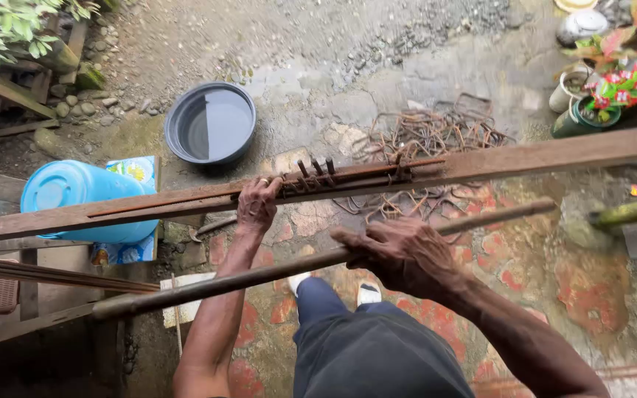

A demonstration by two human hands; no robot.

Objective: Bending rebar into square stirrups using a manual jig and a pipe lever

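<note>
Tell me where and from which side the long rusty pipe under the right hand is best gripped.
Grip the rusty pipe on its bare middle stretch, coming down from above with fingers wrapped around it. It lies nearly level, slanting across below the wooden beam, so its round shaft is open on top there. The right hand already rests on that part; the left hand holds the beam.

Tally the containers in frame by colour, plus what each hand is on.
Grey basin: 1
Blue barrel: 1
Plant pots: 2
Total containers: 4
Left hand grips the wooden beam; right hand holds the long rod.
</note>
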